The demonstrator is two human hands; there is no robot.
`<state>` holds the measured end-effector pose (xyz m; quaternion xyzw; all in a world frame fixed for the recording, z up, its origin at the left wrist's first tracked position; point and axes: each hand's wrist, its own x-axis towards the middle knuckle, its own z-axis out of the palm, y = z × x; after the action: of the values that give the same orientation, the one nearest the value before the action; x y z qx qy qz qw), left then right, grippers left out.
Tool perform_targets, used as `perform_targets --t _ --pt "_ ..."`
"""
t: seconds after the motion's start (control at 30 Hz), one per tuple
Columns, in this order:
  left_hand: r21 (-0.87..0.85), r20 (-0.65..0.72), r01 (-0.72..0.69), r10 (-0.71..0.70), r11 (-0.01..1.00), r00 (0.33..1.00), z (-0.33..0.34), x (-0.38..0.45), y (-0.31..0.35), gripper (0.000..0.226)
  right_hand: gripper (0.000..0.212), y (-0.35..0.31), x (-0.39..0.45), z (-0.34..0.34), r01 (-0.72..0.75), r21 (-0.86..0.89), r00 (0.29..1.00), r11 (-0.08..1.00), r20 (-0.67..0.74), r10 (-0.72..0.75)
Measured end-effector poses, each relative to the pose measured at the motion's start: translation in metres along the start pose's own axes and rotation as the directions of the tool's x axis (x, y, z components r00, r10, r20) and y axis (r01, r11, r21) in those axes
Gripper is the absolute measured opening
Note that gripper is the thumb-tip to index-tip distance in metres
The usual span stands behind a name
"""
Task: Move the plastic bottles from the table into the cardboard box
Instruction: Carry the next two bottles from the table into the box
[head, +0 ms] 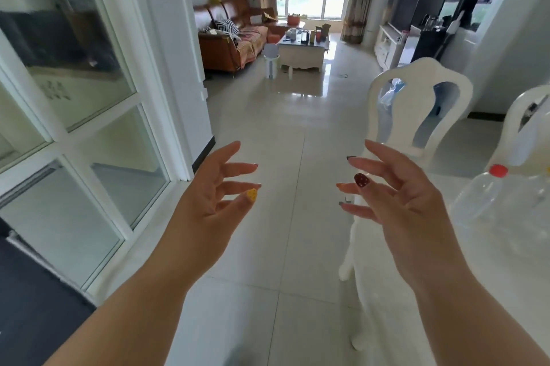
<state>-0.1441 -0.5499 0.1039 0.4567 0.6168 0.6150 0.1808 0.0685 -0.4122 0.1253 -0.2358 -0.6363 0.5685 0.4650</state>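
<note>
A person's left hand (208,202) and right hand (398,202) hover over the tiled floor, palms facing, fingers spread and empty, while a clear red-capped plastic bottle (488,202) lies on the white table (476,291) just beside the right hand.

Clear plastic bottle (488,205) lies on white table (491,273).
</note>
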Motion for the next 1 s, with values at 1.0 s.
perform_targets --t 1.0 --pt "-0.236 0.885 -0.054 0.237 0.97 0.4 0.439 0.362 -0.086 0.058 0.039 0.092 0.174 -0.248 -0.183 -0.291 0.402 0.939 -0.894 -0.198"
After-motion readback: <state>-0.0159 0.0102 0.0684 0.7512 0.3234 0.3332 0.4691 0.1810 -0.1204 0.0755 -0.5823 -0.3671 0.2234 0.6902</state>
